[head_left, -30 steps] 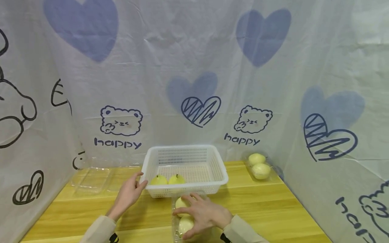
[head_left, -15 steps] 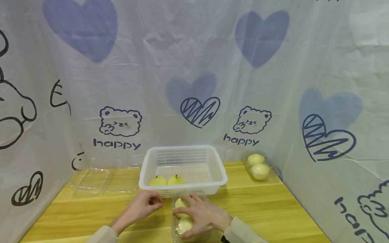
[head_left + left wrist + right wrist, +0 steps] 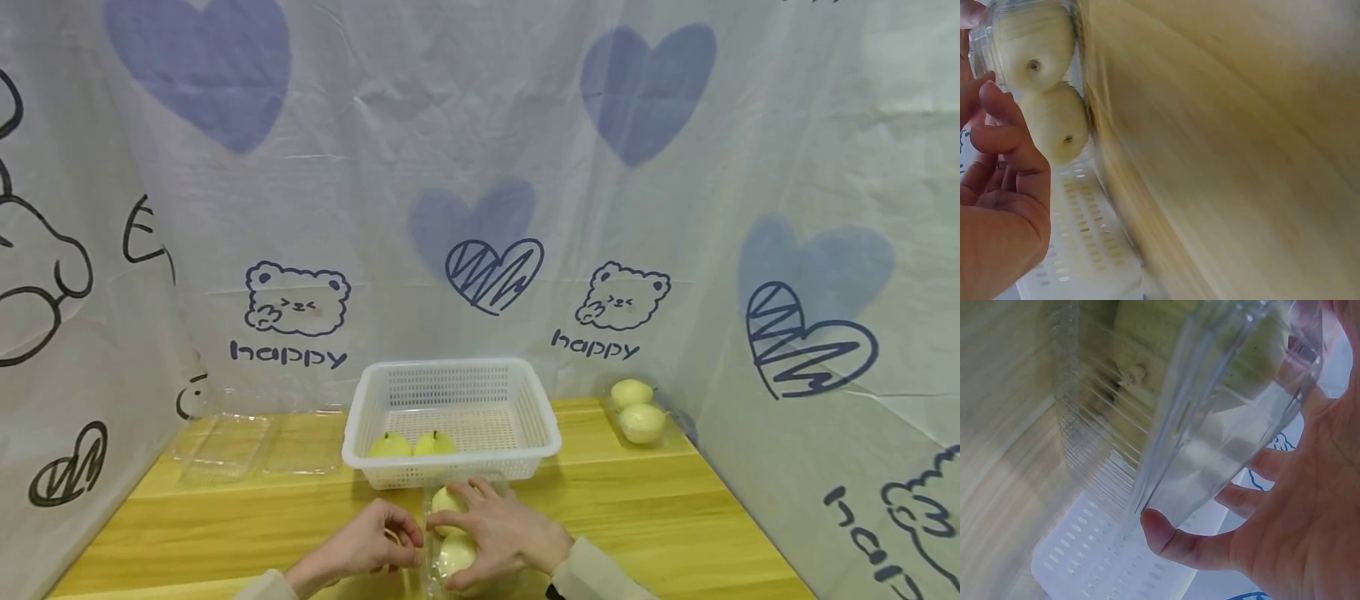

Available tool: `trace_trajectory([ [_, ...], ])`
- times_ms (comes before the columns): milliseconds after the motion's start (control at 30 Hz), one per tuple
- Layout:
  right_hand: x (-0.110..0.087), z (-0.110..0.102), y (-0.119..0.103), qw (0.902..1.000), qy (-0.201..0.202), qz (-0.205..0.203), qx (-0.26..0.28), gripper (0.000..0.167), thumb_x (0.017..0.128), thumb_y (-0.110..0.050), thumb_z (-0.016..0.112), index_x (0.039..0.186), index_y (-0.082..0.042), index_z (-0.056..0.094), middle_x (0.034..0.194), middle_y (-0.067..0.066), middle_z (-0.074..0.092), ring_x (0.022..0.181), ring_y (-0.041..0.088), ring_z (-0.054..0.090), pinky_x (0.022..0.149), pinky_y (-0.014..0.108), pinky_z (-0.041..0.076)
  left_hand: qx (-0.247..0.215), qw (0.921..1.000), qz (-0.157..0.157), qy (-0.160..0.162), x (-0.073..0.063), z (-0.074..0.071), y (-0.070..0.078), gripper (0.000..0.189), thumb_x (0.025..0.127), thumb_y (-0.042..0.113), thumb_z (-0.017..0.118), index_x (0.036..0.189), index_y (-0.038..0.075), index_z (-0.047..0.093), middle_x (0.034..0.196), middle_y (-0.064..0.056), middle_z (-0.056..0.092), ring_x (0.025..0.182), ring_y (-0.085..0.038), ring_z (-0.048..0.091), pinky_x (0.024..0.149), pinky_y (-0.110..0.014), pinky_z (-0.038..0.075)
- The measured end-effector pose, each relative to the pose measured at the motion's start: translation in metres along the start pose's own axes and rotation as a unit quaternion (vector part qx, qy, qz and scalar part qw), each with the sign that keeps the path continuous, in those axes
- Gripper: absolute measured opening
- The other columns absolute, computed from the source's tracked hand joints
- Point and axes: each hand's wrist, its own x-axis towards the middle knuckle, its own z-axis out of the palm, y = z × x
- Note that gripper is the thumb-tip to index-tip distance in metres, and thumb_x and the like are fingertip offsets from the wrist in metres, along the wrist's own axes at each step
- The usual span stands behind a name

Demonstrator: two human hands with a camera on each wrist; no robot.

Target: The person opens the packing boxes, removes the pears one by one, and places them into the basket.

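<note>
In the head view, a clear plastic clamshell box (image 3: 433, 575) holding two pale yellow pears (image 3: 457, 557) stands on the wooden table, in front of a white basket. My right hand (image 3: 506, 533) lies over it with fingers spread, touching the lid; the right wrist view shows several fingertips against the clear plastic (image 3: 1197, 450). Loosely bent, the fingers of my left hand (image 3: 375, 537) reach the box's left edge. Close up in the left wrist view, thumb and fingertips of the left hand (image 3: 1007, 156) come near each other beside the box, with nothing visible between them.
The white perforated basket (image 3: 453, 460) holds two yellow pears (image 3: 435, 443) with stems up. At the back left are clear plastic containers (image 3: 228, 446). Another clear box with two pears (image 3: 642, 423) sits at the back right. A patterned curtain (image 3: 390, 208) hangs behind and beside the table.
My left hand has moved from the basket's left rim toward me and to the right, to the clamshell box's left edge, its fingers now more bent. The right hand stays over the box.
</note>
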Motion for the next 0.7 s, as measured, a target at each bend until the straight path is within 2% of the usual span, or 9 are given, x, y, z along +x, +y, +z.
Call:
trace_trajectory([
  [133,0.0,0.0,-0.001,1.0,-0.001,0.005,0.003,0.072,0.076,-0.077,0.057,0.142,-0.051,0.041,0.152,0.001,0.034,0.137,0.032,0.037,0.099,0.062,0.042,-0.001,1.0,-0.008,0.001,-0.002,0.0,-0.002,0.017,0.079,0.012,0.078,0.091,0.004,0.071,0.078,-0.001,0.068,0.052,-0.007,0.053,0.042,-0.018,0.037],
  [233,-0.001,-0.001,-0.002,0.9999,-0.002,0.009,0.007,0.073,0.075,-0.077,0.058,0.141,-0.051,0.041,0.152,0.0,0.035,0.138,0.031,0.036,0.1,0.062,0.041,-0.02,0.9998,-0.008,-0.005,-0.003,0.001,-0.004,0.019,0.079,0.012,0.078,0.094,0.002,0.071,0.079,-0.002,0.07,0.052,-0.006,0.053,0.044,-0.018,0.038],
  [367,0.0,-0.003,-0.004,0.9999,-0.004,0.01,0.005,0.072,0.075,-0.077,0.058,0.141,-0.052,0.042,0.153,0.0,0.034,0.137,0.031,0.036,0.099,0.063,0.041,-0.052,0.9984,-0.007,-0.023,-0.003,0.003,-0.007,0.022,0.079,0.008,0.077,0.1,-0.001,0.073,0.077,-0.002,0.071,0.048,-0.003,0.049,0.043,-0.017,0.037],
  [567,0.0,-0.002,-0.004,0.9999,-0.003,0.013,0.011,0.072,0.075,-0.077,0.059,0.14,-0.051,0.043,0.153,0.001,0.033,0.138,0.034,0.036,0.097,0.065,0.042,-0.071,0.9958,-0.019,-0.053,-0.001,0.006,-0.011,0.026,0.076,0.004,0.076,0.103,0.001,0.074,0.073,0.001,0.071,0.046,-0.001,0.048,0.042,-0.016,0.035],
  [633,0.0,-0.001,-0.004,0.9998,-0.003,0.014,0.011,0.072,0.075,-0.077,0.059,0.141,-0.051,0.042,0.154,0.001,0.033,0.138,0.034,0.036,0.096,0.065,0.043,-0.093,0.9926,-0.033,-0.071,0.0,0.006,-0.011,0.027,0.077,0.004,0.076,0.103,0.0,0.071,0.073,0.002,0.072,0.046,-0.001,0.051,0.042,-0.015,0.036],
  [700,0.001,0.0,-0.005,0.9999,-0.002,0.015,0.009,0.073,0.074,-0.076,0.06,0.141,-0.051,0.042,0.154,0.001,0.033,0.138,0.034,0.036,0.095,0.065,0.044,-0.131,0.9852,-0.051,-0.098,0.0,0.005,-0.011,0.026,0.079,0.004,0.073,0.104,-0.001,0.068,0.075,0.001,0.072,0.048,-0.001,0.054,0.042,-0.014,0.038],
])
